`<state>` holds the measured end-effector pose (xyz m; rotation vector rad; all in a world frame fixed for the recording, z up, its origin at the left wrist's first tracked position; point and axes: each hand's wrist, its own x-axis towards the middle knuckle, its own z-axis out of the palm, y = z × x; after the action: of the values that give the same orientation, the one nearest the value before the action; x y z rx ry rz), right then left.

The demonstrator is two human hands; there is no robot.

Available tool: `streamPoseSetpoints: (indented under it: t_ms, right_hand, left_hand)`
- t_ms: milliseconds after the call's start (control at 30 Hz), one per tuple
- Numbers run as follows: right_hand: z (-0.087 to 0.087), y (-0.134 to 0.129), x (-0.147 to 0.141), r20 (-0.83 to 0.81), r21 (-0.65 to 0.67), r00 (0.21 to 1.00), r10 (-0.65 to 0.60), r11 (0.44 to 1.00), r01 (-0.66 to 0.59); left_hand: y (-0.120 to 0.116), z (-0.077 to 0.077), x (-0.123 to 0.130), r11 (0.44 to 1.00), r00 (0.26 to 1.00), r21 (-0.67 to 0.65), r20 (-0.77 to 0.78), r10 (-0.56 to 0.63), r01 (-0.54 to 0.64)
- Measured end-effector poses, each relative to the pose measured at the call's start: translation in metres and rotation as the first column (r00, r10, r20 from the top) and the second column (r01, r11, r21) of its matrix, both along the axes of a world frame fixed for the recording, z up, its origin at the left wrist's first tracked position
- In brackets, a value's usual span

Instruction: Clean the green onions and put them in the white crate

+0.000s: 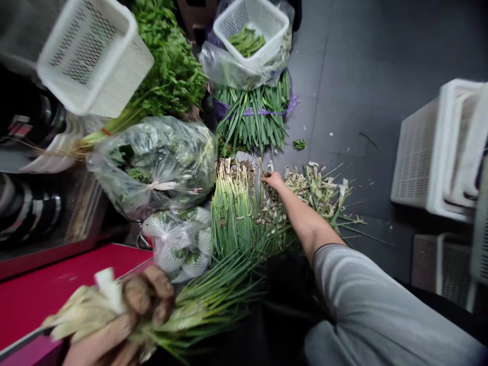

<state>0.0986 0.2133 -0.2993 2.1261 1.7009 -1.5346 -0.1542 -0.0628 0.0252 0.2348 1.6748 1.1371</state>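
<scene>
In the lower left, my left hand (147,297) is wrapped round a bunch of scallions (202,310). Its pale ends point left and its green leaves spread right; the hand is blurred. My right hand (273,179) reaches forward with fingers pinched at the pale upper end of a single scallion (260,178). Just left of that lies a row of scallions (233,203), side by side, roots away from me. Beside my right forearm is a heap of peeled, withered scallion scraps (316,190) on the floor.
Beyond the row are bundled garlic chives (253,114) and a white basket (251,56) of green pods. Leafy greens in a clear bag (156,162), netted produce (183,244), celery-like greens (168,66) and another basket (95,61) stand left. White crates (430,147) stand right.
</scene>
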Motion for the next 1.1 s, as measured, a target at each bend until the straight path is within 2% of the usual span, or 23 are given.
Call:
streamPoseSetpoints:
  t_ms: [67,133,233,267,333,400,467,533,633,733,800,833,900,967,1033,1067,1100]
  right_hand:
    - [0.039,0.001,0.017,-0.127,0.028,0.992,0.002,1.0,0.001]
    - [0.09,0.0,0.034,-0.243,0.083,0.97,0.01,0.997,0.01]
    - [0.175,-0.012,0.056,-0.515,0.133,0.857,0.006,0.988,0.073]
    - [0.202,-0.021,0.062,-0.607,0.135,0.794,0.01,0.987,0.091]
    - [0.252,-0.047,0.071,-0.729,0.147,0.684,0.026,0.982,0.119]
    - [0.29,-0.082,0.076,-0.757,0.19,0.651,0.052,0.971,0.143]
    - [0.316,-0.119,0.078,-0.764,0.231,0.641,0.074,0.959,0.165]
    - [0.328,-0.153,0.077,-0.768,0.257,0.633,0.097,0.952,0.166]
    - [0.326,-0.186,0.071,-0.786,0.242,0.615,0.071,0.949,0.2]
    - [0.314,-0.196,0.062,-0.78,0.192,0.626,-0.006,0.95,0.248]
    - [0.31,-0.195,0.059,-0.735,0.212,0.677,0.026,0.958,0.193]
    - [0.31,-0.194,0.059,-0.692,0.257,0.718,0.083,0.957,0.137]
    - [0.312,-0.192,0.059,-0.544,0.42,0.802,0.245,0.908,0.007]
    - [0.316,-0.189,0.06,-0.353,0.598,0.857,0.375,0.795,-0.102]
    - [0.319,-0.185,0.061,-0.232,0.704,0.874,0.427,0.693,-0.152]
    - [0.32,-0.183,0.063,-0.226,0.721,0.874,0.431,0.677,-0.147]
    - [0.32,-0.18,0.065,-0.262,0.711,0.867,0.424,0.693,-0.124]
  left_hand:
    - [0.009,0.006,0.016,0.999,0.999,0.045,-0.01,-0.03,0.031]
    - [0.017,0.007,0.029,0.991,0.996,0.106,0.036,-0.08,0.076]
    - [0.028,0.003,0.052,0.957,0.985,0.253,0.054,-0.162,0.144]
    - [0.032,0.001,0.061,0.939,0.982,0.296,0.026,-0.19,0.174]
    - [0.037,-0.001,0.082,0.913,0.983,0.366,-0.059,-0.172,0.182]
    - [0.04,-0.001,0.105,0.887,0.978,0.414,-0.077,-0.191,0.206]
    - [0.039,0.0,0.125,0.861,0.966,0.443,-0.062,-0.251,0.252]
    - [0.036,0.0,0.141,0.832,0.947,0.466,-0.04,-0.32,0.301]
    - [0.032,-0.005,0.155,0.797,0.911,0.483,-0.003,-0.411,0.362]
    - [0.033,-0.014,0.157,0.82,0.91,0.457,0.05,-0.412,0.346]
    - [0.036,-0.02,0.155,0.851,0.923,0.427,0.088,-0.375,0.305]
    - [0.038,-0.023,0.154,0.863,0.926,0.412,0.104,-0.362,0.291]
    - [0.042,-0.025,0.152,0.879,0.929,0.389,0.128,-0.348,0.275]
    - [0.046,-0.026,0.15,0.886,0.929,0.374,0.138,-0.344,0.273]
    - [0.049,-0.025,0.15,0.884,0.926,0.376,0.14,-0.35,0.277]
    - [0.051,-0.025,0.15,0.88,0.924,0.383,0.139,-0.357,0.283]
    - [0.052,-0.025,0.15,0.873,0.921,0.391,0.134,-0.366,0.291]
